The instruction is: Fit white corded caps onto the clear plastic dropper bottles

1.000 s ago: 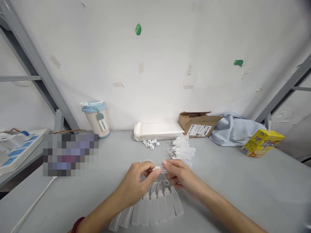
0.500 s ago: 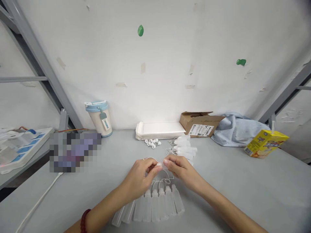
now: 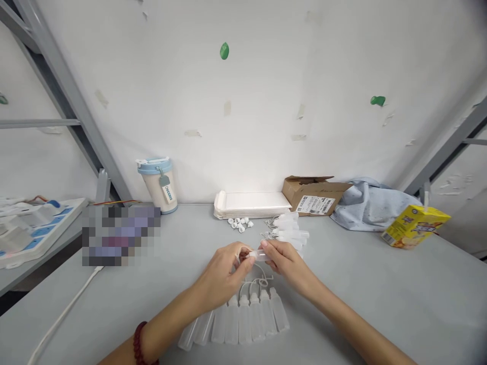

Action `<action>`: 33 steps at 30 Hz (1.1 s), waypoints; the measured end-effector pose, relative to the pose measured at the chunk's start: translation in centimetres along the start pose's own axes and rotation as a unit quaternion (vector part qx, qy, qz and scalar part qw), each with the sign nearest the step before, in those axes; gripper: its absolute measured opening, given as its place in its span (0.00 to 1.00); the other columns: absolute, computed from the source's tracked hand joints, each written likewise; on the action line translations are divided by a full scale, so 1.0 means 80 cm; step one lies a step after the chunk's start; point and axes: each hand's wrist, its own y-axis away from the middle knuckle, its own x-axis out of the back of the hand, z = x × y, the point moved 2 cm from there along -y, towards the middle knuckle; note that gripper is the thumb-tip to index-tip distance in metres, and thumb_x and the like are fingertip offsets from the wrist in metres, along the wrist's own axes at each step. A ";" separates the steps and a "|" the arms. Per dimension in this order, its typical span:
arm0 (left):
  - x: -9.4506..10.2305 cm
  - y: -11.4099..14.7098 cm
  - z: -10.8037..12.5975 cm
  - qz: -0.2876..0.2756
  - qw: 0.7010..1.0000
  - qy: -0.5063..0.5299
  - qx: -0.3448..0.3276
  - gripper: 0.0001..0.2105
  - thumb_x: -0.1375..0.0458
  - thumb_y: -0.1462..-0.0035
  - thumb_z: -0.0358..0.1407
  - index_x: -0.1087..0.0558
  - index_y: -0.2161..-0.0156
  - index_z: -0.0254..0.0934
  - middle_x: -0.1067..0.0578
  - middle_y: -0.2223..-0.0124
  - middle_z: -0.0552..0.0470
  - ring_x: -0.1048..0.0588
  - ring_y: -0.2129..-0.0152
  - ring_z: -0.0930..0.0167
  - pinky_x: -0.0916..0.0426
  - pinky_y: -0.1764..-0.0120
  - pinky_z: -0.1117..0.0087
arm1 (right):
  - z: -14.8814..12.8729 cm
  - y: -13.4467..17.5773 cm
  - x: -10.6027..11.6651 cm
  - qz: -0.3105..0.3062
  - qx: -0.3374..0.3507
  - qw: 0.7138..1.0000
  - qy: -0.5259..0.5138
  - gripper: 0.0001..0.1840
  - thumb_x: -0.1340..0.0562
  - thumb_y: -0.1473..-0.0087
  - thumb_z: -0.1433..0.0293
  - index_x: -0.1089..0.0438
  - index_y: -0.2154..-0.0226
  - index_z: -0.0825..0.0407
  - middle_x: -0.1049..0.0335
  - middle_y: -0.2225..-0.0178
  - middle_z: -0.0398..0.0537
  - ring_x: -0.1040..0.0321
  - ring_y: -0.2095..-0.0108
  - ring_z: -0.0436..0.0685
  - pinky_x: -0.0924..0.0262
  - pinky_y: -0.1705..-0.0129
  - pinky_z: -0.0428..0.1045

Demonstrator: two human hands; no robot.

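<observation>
In front of me, my right hand is closed around a small translucent plastic bottle, held sideways with its neck to the left. My left hand pinches a white cap at that neck; the fingers partly cover it. Whether the cap is fully seated I cannot tell. Below my hands lies a fanned row of similar bottles, necks away from me, with thin white cords at their tops. Beyond my right hand is a pile of bottles with cords. Several loose white caps lie further back.
Along the wall stand a blue-lidded cup, a stack of white packets, an opened cardboard box and a light blue cloth. A yellow drink carton is at right. At left are a blurred-out object, a white cable and a power strip.
My right hand has drawn slightly right, and more of the bottle's body now shows between my hands. The view has shifted a little; the items on the table stay put.
</observation>
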 end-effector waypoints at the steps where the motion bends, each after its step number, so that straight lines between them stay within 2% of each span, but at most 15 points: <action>1: 0.001 -0.001 -0.001 -0.007 0.999 0.026 0.019 0.11 0.54 0.40 0.39 0.32 0.64 0.37 0.30 0.70 0.53 0.33 0.74 0.72 0.39 0.73 0.74 | 0.000 0.001 0.000 0.012 0.023 0.999 0.032 0.23 0.52 0.43 0.54 0.49 0.81 0.52 0.56 0.81 0.37 0.57 0.79 0.46 0.60 0.78 0.45; 7: -0.001 -0.003 -0.010 -0.064 0.980 0.153 0.106 0.16 0.54 0.41 0.45 0.33 0.70 0.34 0.33 0.74 0.56 0.34 0.79 0.75 0.37 0.73 0.74 | -0.009 0.009 -0.002 0.007 0.079 0.991 0.107 0.15 0.51 0.41 0.60 0.37 0.70 0.53 0.43 0.77 0.39 0.49 0.77 0.48 0.54 0.75 0.45; 10: -0.001 -0.002 -0.010 -0.073 0.979 0.159 0.101 0.17 0.54 0.41 0.45 0.33 0.72 0.34 0.36 0.77 0.57 0.36 0.80 0.75 0.40 0.76 0.75 | -0.012 0.010 0.001 0.004 0.082 0.990 0.116 0.15 0.50 0.41 0.61 0.37 0.70 0.53 0.45 0.80 0.38 0.51 0.79 0.47 0.56 0.76 0.45; 13: -0.002 0.001 -0.007 -0.037 0.994 0.083 0.053 0.17 0.54 0.41 0.42 0.38 0.78 0.35 0.41 0.79 0.58 0.41 0.81 0.76 0.46 0.77 0.75 | -0.009 0.007 0.004 -0.014 0.066 0.994 0.082 0.15 0.48 0.43 0.60 0.37 0.73 0.53 0.52 0.83 0.36 0.56 0.81 0.46 0.60 0.79 0.45; 16: -0.006 0.004 0.001 -0.002 0.999 -0.036 -0.024 0.18 0.55 0.40 0.38 0.46 0.80 0.36 0.44 0.80 0.58 0.45 0.82 0.76 0.50 0.77 0.74 | -0.005 0.004 0.005 -0.030 0.048 0.998 -0.013 0.17 0.47 0.44 0.58 0.41 0.77 0.53 0.55 0.83 0.35 0.58 0.81 0.46 0.62 0.80 0.44; 18: -0.008 0.006 0.005 0.008 0.995 -0.083 -0.059 0.17 0.56 0.40 0.37 0.46 0.80 0.36 0.44 0.79 0.58 0.45 0.82 0.76 0.50 0.77 0.73 | -0.004 0.003 0.003 -0.030 0.036 0.997 -0.057 0.19 0.48 0.44 0.58 0.42 0.79 0.53 0.55 0.83 0.35 0.59 0.82 0.45 0.63 0.80 0.44; 20: -0.009 0.006 0.007 0.004 0.995 -0.088 -0.052 0.16 0.56 0.40 0.37 0.43 0.78 0.36 0.41 0.79 0.58 0.43 0.82 0.76 0.48 0.77 0.74 | -0.005 0.001 0.004 -0.018 0.032 0.998 -0.055 0.20 0.49 0.43 0.57 0.41 0.79 0.53 0.55 0.84 0.35 0.58 0.83 0.45 0.62 0.81 0.44; 22: -0.007 0.005 0.008 -0.017 0.997 -0.072 -0.030 0.13 0.54 0.40 0.37 0.36 0.75 0.36 0.36 0.76 0.56 0.38 0.79 0.75 0.43 0.75 0.74 | -0.006 -0.001 0.013 0.028 0.045 0.999 -0.009 0.21 0.50 0.43 0.56 0.40 0.79 0.54 0.54 0.85 0.36 0.56 0.83 0.46 0.60 0.80 0.44; 24: -0.006 0.004 0.008 -0.051 0.997 -0.057 -0.028 0.10 0.53 0.41 0.35 0.31 0.68 0.37 0.30 0.70 0.53 0.33 0.73 0.73 0.38 0.70 0.74 | -0.007 -0.004 0.031 0.106 0.068 0.989 0.075 0.22 0.51 0.43 0.56 0.40 0.79 0.53 0.52 0.84 0.37 0.53 0.81 0.47 0.57 0.79 0.45; 27: -0.007 0.007 0.009 -0.101 0.991 -0.052 -0.071 0.11 0.52 0.44 0.28 0.28 0.63 0.38 0.27 0.62 0.50 0.32 0.62 0.70 0.35 0.60 0.70 | -0.004 -0.010 0.065 0.207 0.090 0.946 0.232 0.19 0.51 0.42 0.58 0.40 0.77 0.52 0.48 0.83 0.39 0.49 0.79 0.49 0.54 0.76 0.46; 30: -0.012 0.011 0.009 -0.136 0.983 -0.066 -0.106 0.16 0.53 0.48 0.22 0.28 0.61 0.38 0.28 0.56 0.49 0.34 0.55 0.68 0.37 0.54 0.67 | 0.007 -0.017 0.091 0.240 0.084 0.915 0.312 0.15 0.50 0.43 0.61 0.35 0.70 0.52 0.35 0.74 0.45 0.42 0.75 0.52 0.49 0.72 0.47; 33: -0.015 0.014 0.010 -0.146 0.979 -0.084 -0.111 0.18 0.55 0.49 0.21 0.28 0.59 0.38 0.27 0.57 0.48 0.35 0.55 0.67 0.37 0.53 0.66 | 0.019 -0.023 0.098 0.230 0.090 0.903 0.351 0.12 0.48 0.44 0.63 0.33 0.65 0.53 0.30 0.65 0.50 0.37 0.73 0.53 0.45 0.69 0.48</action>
